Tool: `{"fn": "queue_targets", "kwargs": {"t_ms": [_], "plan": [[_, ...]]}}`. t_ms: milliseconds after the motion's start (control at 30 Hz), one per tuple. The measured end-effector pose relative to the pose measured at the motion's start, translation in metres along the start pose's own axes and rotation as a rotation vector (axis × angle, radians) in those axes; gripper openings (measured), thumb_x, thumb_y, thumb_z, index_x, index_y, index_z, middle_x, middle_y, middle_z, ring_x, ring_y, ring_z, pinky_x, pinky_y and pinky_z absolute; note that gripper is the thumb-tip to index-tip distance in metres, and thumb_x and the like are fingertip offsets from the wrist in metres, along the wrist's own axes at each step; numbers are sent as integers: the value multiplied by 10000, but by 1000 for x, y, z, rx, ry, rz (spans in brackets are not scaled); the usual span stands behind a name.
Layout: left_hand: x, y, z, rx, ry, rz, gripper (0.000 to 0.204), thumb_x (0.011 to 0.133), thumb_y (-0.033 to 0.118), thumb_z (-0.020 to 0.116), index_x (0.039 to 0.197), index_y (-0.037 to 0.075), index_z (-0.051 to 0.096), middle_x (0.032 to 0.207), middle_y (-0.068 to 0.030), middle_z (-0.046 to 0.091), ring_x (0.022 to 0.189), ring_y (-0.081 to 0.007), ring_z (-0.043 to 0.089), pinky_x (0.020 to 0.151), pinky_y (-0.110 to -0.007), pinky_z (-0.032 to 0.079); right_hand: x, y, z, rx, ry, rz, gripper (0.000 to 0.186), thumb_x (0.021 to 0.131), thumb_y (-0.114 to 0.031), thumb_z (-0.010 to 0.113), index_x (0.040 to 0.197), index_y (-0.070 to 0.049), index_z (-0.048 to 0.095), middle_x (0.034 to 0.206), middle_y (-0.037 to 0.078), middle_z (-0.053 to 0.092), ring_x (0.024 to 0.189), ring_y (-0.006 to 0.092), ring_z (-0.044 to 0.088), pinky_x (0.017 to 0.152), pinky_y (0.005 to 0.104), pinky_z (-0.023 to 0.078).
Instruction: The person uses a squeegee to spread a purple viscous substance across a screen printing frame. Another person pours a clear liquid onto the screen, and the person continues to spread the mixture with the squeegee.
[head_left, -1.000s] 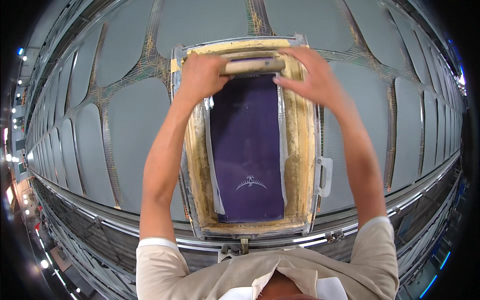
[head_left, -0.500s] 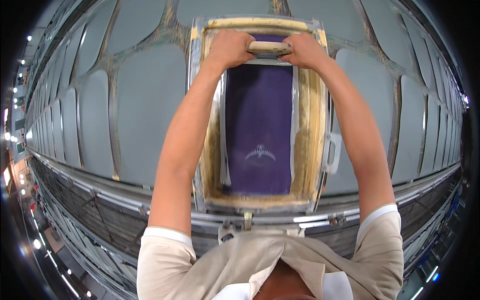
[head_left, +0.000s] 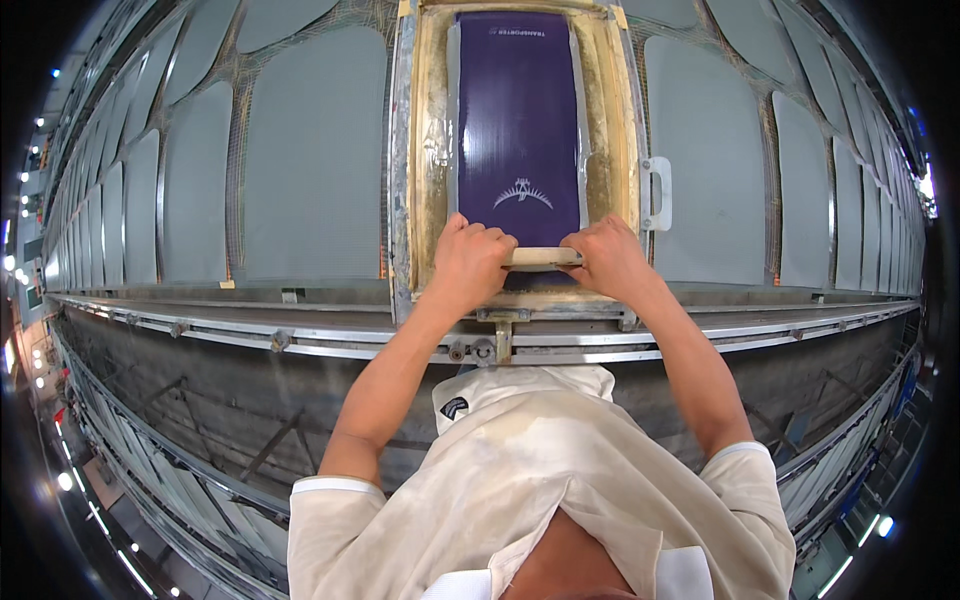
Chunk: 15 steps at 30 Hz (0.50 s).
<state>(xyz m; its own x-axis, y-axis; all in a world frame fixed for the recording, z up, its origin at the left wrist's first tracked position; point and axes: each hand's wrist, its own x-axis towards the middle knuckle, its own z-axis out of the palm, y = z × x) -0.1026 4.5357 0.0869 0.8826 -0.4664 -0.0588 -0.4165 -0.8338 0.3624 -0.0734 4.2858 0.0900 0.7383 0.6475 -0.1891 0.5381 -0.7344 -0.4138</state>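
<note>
A squeegee [head_left: 541, 257] with a pale handle lies crosswise at the near end of a framed printing screen [head_left: 632, 190]. My left hand [head_left: 472, 262] is wrapped round the squeegee's left end. On its right end, my right hand [head_left: 606, 257] grips in the same way. Beyond the hands stretches the screen's dark purple mesh [head_left: 518, 110], bordered by pale tape and brownish, stained margins. A light winged emblem [head_left: 523, 193] shows on the mesh just past the squeegee, and small lettering sits at the far end. The squeegee's blade is hidden beneath the handle and fingers.
Grey flat panels [head_left: 315, 160] lie in rows on both sides of the screen. A white handle [head_left: 658, 193] sticks out from the frame's right side. Along the table's near edge runs a metal rail [head_left: 330, 338], close to my body.
Both hands have drawn the squeegee from the far end of the screen to its near end, toward my body. The emblem and far lettering now show more clearly.
</note>
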Motion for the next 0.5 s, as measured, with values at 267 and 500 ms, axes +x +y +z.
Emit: {"fn": "queue_targets", "kwargs": {"t_ms": [267, 500], "plan": [[197, -108, -56, 133, 51, 2, 225, 734, 279, 837, 898, 156, 744, 808, -66, 715, 797, -279, 686, 819, -444, 441, 182, 113, -92, -49, 31, 76, 311, 752, -317, 850, 958, -105, 756, 832, 132, 730, 873, 345, 707, 808, 458, 546], [371, -202, -91, 266, 134, 41, 295, 785, 389, 809, 974, 165, 770, 838, -117, 736, 855, -342, 711, 870, -454, 510, 332, 226, -147, -97, 194, 66, 458, 765, -363, 861, 1071, -42, 745, 938, 192, 752, 920, 366, 725, 819, 447, 572]]}}
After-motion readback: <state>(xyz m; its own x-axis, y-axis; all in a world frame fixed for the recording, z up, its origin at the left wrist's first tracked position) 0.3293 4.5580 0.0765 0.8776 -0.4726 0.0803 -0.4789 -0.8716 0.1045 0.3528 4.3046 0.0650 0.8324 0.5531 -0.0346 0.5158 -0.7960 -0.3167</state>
